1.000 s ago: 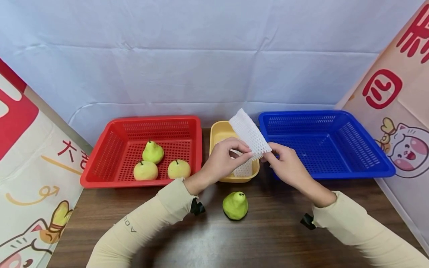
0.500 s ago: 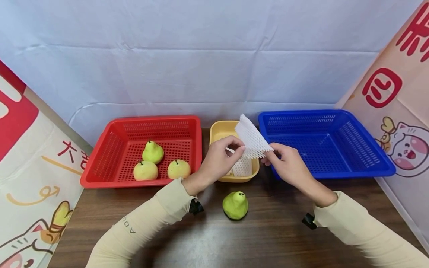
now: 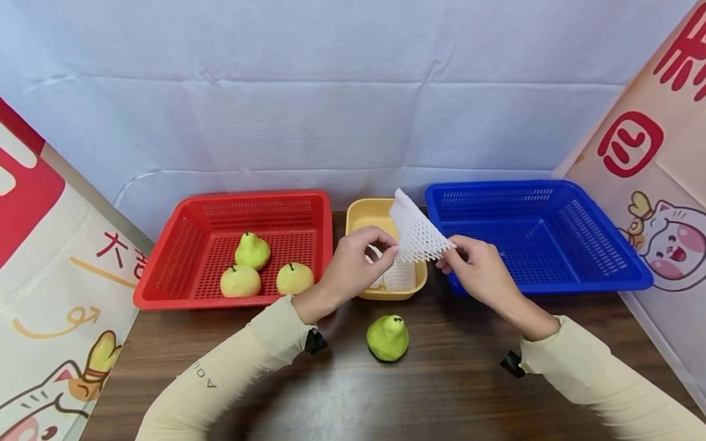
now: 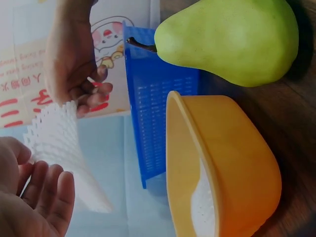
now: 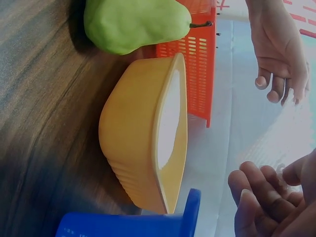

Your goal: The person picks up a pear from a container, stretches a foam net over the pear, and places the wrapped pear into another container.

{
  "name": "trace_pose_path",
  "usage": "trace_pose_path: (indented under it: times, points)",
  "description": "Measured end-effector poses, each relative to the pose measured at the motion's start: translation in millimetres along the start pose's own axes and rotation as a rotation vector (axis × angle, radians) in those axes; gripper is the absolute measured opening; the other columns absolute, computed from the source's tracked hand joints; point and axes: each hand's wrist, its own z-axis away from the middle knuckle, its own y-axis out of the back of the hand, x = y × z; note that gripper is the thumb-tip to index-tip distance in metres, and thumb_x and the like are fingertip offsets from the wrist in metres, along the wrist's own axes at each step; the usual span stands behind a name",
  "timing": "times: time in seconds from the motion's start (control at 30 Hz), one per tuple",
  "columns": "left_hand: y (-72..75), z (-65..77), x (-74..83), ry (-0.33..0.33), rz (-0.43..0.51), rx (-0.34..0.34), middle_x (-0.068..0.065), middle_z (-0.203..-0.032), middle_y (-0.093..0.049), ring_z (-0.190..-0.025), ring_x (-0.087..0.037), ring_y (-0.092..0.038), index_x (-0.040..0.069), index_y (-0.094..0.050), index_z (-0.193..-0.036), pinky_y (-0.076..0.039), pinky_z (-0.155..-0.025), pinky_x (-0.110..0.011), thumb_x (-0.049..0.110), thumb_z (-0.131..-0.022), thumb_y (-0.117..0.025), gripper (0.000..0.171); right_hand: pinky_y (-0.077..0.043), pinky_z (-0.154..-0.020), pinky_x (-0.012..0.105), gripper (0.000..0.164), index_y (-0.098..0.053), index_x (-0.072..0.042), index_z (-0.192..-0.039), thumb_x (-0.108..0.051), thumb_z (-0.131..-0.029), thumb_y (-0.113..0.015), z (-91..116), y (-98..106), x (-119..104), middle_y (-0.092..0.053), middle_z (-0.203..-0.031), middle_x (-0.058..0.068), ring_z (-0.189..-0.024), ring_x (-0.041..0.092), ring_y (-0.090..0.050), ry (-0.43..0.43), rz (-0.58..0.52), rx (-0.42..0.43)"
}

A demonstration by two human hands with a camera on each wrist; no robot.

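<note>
A white foam fruit net (image 3: 418, 228) is stretched between my two hands above the yellow basket (image 3: 364, 209). The left hand (image 3: 357, 263) pinches one side of its open end with thumb and forefinger. On the opposite side, the right hand (image 3: 478, 268) pinches the same end, some fingertips hidden behind the mesh. The net's closed-looking narrow end points up and away. Below the hands, a green pear (image 3: 388, 340) stands on the table, stem up. More white foam nets (image 3: 401, 277) lie inside the yellow basket, partly covered by the left hand.
At left a red basket (image 3: 165, 257) holds a green pear (image 3: 252, 251) and two pale yellow round fruits (image 3: 240, 281). A blue basket (image 3: 595, 233) stands at right. A brown wooden table (image 3: 441, 392) carries everything, with a pale cloth (image 3: 331, 122) behind.
The foam net's open end has been spread wider as the left hand drew to the left. The right hand has shifted slightly right. Fruits and baskets stay put.
</note>
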Motion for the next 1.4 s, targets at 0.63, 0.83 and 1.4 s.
trace_pose_path:
  times: [0.63,0.83,1.4]
  points:
    - [6.2,-18.3,-5.8,0.141,-0.003,0.013,-0.011,-0.113,-0.067,-0.094,-0.019,-0.067,0.002,-0.065,-0.115,-0.056,-0.075,-0.03,0.017,-0.099,-0.065,0.022,-0.042,-0.047,0.027,0.016,-0.077,-0.009,-0.09,-0.01,-0.098,-0.063,0,-4,-2,-0.074,-0.076,0.001,-0.058,0.013,-0.056,0.067,0.04,0.047]
    - [12.2,-34.0,-16.4,0.252,-0.058,-0.096,-0.015,-0.14,-0.055,-0.112,-0.023,-0.065,0.001,-0.053,-0.141,-0.056,-0.089,-0.034,0.019,-0.103,-0.061,0.043,-0.043,-0.05,0.027,0.018,-0.076,-0.012,-0.084,-0.011,-0.098,-0.065,1,-5,-4,-0.073,-0.074,-0.002,-0.059,0.013,-0.056,0.07,0.02,0.031]
    - [18.5,-35.2,-24.8,0.322,0.015,0.009,-0.015,-0.116,-0.065,-0.103,-0.026,-0.066,0.002,-0.059,-0.117,-0.056,-0.086,-0.035,0.02,-0.097,-0.072,0.03,-0.032,-0.045,0.026,0.013,-0.077,-0.011,-0.088,-0.013,-0.097,-0.068,4,-4,-7,-0.072,-0.073,-0.001,-0.049,0.007,-0.043,0.066,0.027,0.025]
